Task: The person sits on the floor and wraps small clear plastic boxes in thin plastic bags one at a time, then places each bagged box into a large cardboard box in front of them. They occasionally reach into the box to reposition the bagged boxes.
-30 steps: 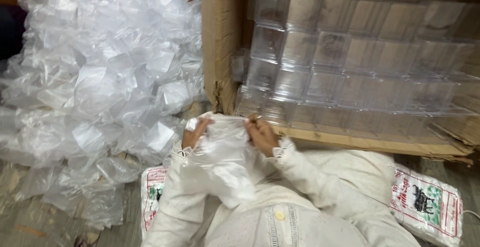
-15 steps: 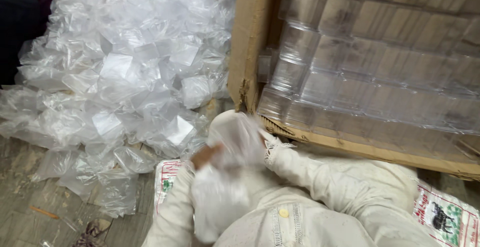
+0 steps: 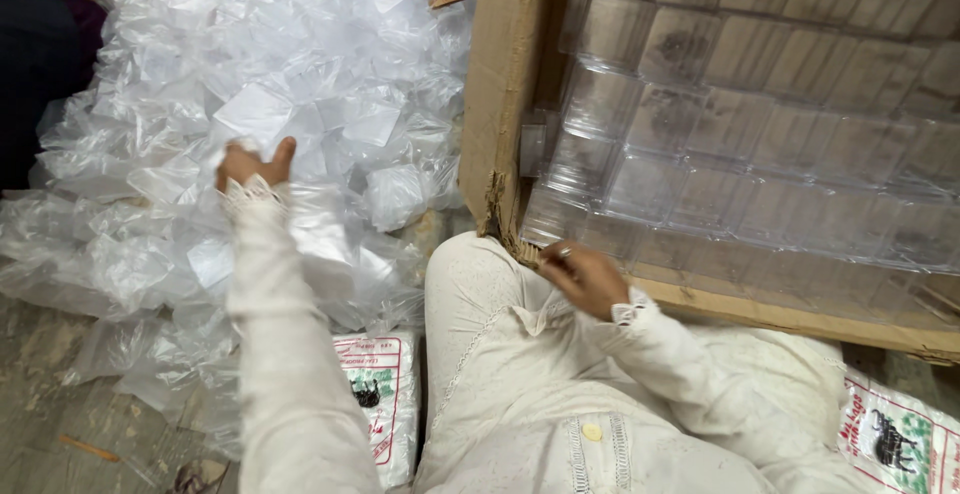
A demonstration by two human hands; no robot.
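Many clear bags [image 3: 250, 104] ring the left hand [image 3: 250, 166] — cardboard box [image 3: 500, 94] beside.

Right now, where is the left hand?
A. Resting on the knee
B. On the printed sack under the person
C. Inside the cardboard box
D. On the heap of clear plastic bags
D: the left hand is stretched out onto the heap of clear plastic bags, while the right hand is at the cardboard box edge.
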